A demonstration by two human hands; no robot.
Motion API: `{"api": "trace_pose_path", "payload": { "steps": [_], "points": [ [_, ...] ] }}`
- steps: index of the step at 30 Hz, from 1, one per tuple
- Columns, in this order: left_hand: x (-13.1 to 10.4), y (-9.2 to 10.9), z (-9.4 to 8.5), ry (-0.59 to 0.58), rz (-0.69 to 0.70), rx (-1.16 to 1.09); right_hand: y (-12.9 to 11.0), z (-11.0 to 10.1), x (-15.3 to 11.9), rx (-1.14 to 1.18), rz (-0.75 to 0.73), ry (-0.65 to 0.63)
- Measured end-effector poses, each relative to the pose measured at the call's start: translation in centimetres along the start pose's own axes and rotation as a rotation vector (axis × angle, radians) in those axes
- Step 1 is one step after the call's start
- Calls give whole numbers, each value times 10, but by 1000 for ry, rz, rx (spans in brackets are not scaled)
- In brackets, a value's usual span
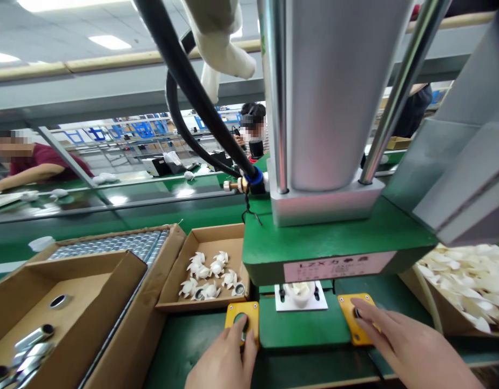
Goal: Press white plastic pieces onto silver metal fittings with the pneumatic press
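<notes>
My left hand (225,359) rests with its index finger on the button of a yellow switch box (253,316) and holds nothing. On the right, fingers of my right hand (415,346) reach onto the button of a second yellow switch box (359,338), also without holding anything. Between the two boxes, a white plate (282,303) sits on the green base of a press (338,240). A white round part (301,296) stands in the plate, its top partly hidden under the press head.
Left of the press, a cardboard box (168,299) holds white finned wheels (211,270). Farther left, a cardboard tray (91,281) contains metal sleeves (34,351). White blade-like pieces (472,281) fill a box at right. Black hoses (201,102) hang by the press. People work beyond the green bench.
</notes>
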State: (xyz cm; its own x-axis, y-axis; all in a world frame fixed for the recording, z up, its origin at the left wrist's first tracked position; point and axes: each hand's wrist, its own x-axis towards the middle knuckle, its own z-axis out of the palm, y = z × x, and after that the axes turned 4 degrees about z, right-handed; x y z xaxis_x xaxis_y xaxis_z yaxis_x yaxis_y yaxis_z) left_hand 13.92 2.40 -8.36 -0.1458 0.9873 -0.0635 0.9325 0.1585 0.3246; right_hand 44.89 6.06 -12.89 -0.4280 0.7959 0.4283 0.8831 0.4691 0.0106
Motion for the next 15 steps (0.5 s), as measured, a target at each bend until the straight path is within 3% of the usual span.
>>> {"api": "trace_pose_path", "payload": {
  "steps": [3, 7, 11, 15],
  "points": [
    [0, -1, 0, -133, -24, 198, -5, 2, -2, -42, -114, 24],
    [2, -8, 4, -117, -2, 198, -7, 3, -3, 25, -39, 28],
    [2, -14, 4, 2, 46, -202, -2, -4, -1, 288, 201, -84],
    [-1, 4, 2, 85, 3, -845, -15, -19, 17, 699, 479, -143]
  ]
}}
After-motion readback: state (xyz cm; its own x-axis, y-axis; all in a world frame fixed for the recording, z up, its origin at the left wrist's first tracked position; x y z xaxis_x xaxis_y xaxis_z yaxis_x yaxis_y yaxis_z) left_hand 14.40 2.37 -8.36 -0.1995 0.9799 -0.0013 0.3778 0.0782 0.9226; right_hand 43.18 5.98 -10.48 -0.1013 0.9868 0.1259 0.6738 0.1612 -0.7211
